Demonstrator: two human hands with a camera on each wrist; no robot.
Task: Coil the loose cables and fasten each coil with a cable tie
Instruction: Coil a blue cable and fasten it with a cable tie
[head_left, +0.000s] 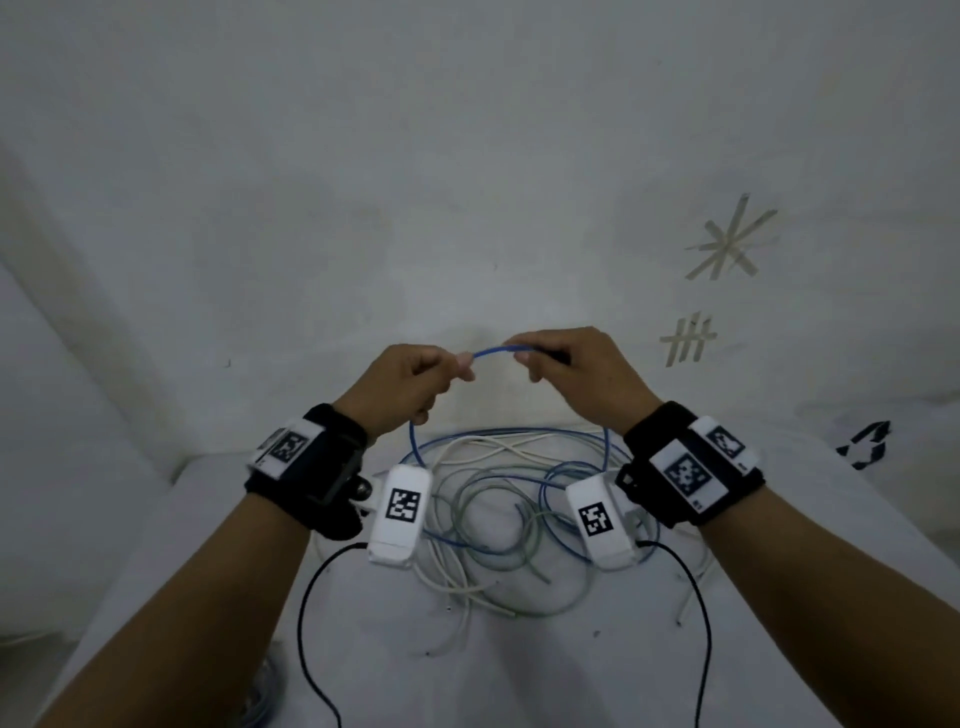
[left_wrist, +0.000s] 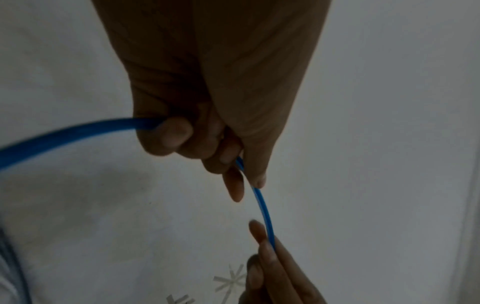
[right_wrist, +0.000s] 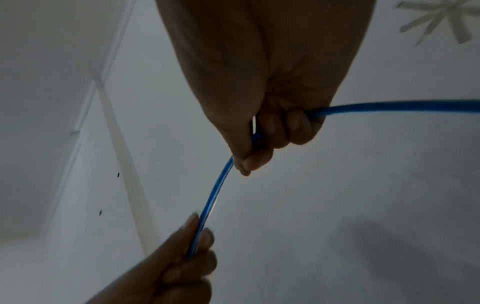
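A blue cable (head_left: 493, 351) arches between my two raised hands above a white table. My left hand (head_left: 415, 384) pinches it at thumb and fingertips, and the cable runs through that fist and out to the side (left_wrist: 64, 133). My right hand (head_left: 566, 374) grips the other side the same way, with the cable leaving past its curled fingers (right_wrist: 389, 106). Both ends of the loop drop to a tangle of blue, white and grey cables (head_left: 498, 509) on the table below my wrists. No cable tie shows in any view.
The white table (head_left: 519, 665) meets a white wall right behind the pile. Tape marks (head_left: 727, 244) are stuck on the wall at the right. Black leads (head_left: 306, 623) hang from the wrist cameras over the table's near part.
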